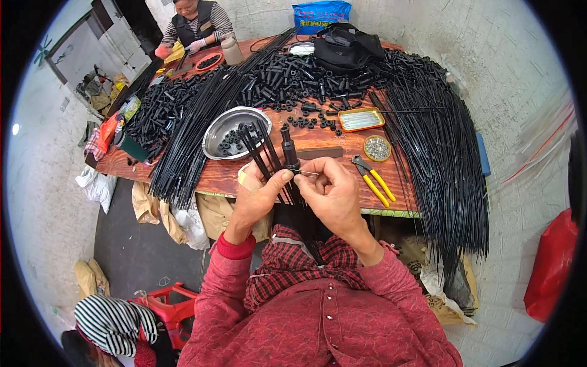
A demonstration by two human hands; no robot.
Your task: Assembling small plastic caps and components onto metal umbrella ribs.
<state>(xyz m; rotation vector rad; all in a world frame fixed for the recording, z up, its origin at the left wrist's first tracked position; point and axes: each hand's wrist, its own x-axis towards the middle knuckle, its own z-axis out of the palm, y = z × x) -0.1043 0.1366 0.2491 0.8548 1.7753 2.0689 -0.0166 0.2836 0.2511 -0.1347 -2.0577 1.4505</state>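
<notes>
Close in front of my body, my left hand is closed around several thin black rods and the lower end of a black stepped plastic sleeve, which stands upright. A band of yellowish tape wraps one of its fingers. My right hand pinches a thin silvery wire or pin against the sleeve's base; its fingertips nearly touch my left thumb. The rods' lower ends hang toward my lap, partly hidden by my hands. Right of the hands, end cutters with yellow handles lie on the wooden table.
A steel bowl holds small black rings. Silvery pins fill a rectangular tray and a round dish. Bundles of black rods overhang the table edge. Black plastic parts are heaped behind. A co-worker sits at the far left.
</notes>
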